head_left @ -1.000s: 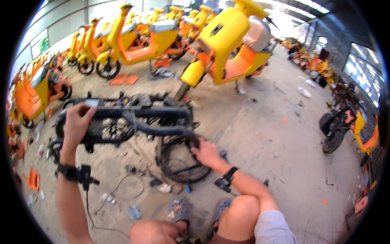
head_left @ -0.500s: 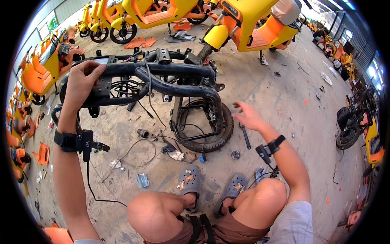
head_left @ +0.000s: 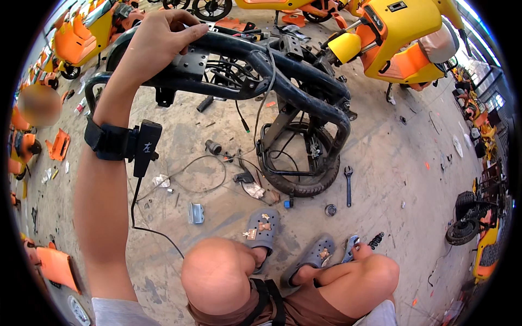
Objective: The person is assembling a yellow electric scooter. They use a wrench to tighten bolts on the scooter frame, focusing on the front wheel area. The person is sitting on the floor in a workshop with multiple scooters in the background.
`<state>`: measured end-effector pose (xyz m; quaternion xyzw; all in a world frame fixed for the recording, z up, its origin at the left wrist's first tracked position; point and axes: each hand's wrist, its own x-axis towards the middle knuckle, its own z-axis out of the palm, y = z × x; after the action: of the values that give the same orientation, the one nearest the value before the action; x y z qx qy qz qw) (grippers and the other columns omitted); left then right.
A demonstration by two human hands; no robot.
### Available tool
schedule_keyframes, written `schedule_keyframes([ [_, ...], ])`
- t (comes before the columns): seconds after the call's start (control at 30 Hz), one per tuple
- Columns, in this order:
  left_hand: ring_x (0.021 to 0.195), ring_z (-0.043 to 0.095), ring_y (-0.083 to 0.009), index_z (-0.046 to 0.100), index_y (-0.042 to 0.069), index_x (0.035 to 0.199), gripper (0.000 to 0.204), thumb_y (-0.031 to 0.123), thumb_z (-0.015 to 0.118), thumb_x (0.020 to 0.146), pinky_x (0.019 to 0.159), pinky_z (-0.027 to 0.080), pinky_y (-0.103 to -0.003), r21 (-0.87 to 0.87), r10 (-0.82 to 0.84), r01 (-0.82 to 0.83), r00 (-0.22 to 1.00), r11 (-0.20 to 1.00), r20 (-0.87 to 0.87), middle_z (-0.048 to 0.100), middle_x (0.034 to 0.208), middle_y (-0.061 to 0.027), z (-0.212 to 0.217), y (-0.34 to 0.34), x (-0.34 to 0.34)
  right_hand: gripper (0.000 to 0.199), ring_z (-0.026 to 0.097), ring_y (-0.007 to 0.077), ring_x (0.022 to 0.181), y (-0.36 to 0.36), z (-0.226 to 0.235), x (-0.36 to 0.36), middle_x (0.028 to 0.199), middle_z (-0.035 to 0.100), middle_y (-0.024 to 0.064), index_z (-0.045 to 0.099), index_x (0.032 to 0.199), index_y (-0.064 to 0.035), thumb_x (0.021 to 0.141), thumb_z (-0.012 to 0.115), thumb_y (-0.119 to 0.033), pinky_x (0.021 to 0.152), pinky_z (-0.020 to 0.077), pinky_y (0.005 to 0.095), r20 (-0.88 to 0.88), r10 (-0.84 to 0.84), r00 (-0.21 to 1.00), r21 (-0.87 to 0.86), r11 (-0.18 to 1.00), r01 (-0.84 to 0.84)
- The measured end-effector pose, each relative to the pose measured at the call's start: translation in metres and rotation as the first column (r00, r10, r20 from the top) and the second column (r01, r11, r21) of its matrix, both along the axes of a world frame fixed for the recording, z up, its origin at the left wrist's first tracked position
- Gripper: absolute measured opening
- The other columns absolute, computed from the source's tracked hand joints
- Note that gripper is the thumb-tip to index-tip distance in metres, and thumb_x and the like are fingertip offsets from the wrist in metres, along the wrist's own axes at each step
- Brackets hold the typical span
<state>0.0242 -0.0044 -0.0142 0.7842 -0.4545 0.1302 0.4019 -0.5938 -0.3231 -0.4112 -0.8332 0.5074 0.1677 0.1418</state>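
A bare black scooter frame (head_left: 302, 98) with exposed wires stands before me, a tyred wheel (head_left: 329, 174) beneath its right end. At its upper left, my left hand (head_left: 155, 46) is closed over the upper tube, thumb and fingers curled near a metal plate (head_left: 191, 62). Down by my right shoe, only what look like fingertips of my right hand (head_left: 360, 251) show past my right knee; the rest is hidden. Those fingertips are beside a blue-and-silver piece (head_left: 350, 243) and a black coil (head_left: 376, 240). Whether they grip anything is unclear.
An adjustable wrench (head_left: 348, 186) and a round metal part (head_left: 330, 209) lie right of the wheel. A metal bracket (head_left: 196, 213), a loose cable (head_left: 224, 182) and scraps litter the floor. Yellow scooters (head_left: 402, 46) stand behind; a partly stripped one (head_left: 465, 220) is at the right.
My right hand has gone from beside the wheel down to behind my right knee. My left hand stays on the frame. The whole view has shifted, placing the frame farther right.
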Motion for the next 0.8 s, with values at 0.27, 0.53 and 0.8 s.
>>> schedule_keyframes([
  [0.27, 0.058, 0.05, -0.0039, 0.066, -0.003, 0.094, 0.024, 0.021, 0.069, 0.088, 0.054, 0.038, -0.02, 0.051, 0.019, -0.01, 0.984, 0.999, -0.18, 0.058, 0.068, 0.0014, 0.009, -0.002, -0.009, 0.029, 0.067, 0.037, 0.087, 0.025, -0.015, -0.008, 0.087, 0.07, 0.0193, 0.072, 0.101, -0.011, 0.08, 0.065, -0.031, 0.079, 0.0537, 0.0459, -0.099, -0.17, 0.98, 0.013, 0.985, 0.172],
  [0.53, 0.058, 0.047, -0.0027, 0.065, -0.003, 0.092, 0.02, 0.016, 0.069, 0.088, 0.052, 0.036, -0.02, 0.051, 0.038, -0.025, 0.966, 0.998, -0.257, 0.056, 0.067, 0.0031, 0.013, -0.007, -0.013, 0.03, 0.067, 0.0371, 0.088, 0.025, -0.039, -0.022, 0.088, 0.069, 0.0204, 0.072, 0.098, -0.0104, 0.079, 0.066, -0.033, 0.08, 0.0538, 0.0458, 0.005, -0.072, 0.997, 0.006, 0.997, 0.072],
  [0.8, 0.059, 0.048, -0.0026, 0.066, -0.002, 0.093, 0.019, 0.015, 0.07, 0.087, 0.053, 0.036, -0.02, 0.058, 0.038, -0.024, 0.966, 0.998, -0.257, 0.057, 0.068, 0.003, 0.015, -0.003, -0.015, 0.033, 0.067, 0.0374, 0.085, 0.037, -0.014, 0.012, 0.087, 0.069, 0.021, 0.073, 0.092, -0.0063, 0.081, 0.063, -0.036, 0.078, 0.0535, 0.0447, 0.243, -0.144, 0.959, 0.037, 0.99, 0.139],
])
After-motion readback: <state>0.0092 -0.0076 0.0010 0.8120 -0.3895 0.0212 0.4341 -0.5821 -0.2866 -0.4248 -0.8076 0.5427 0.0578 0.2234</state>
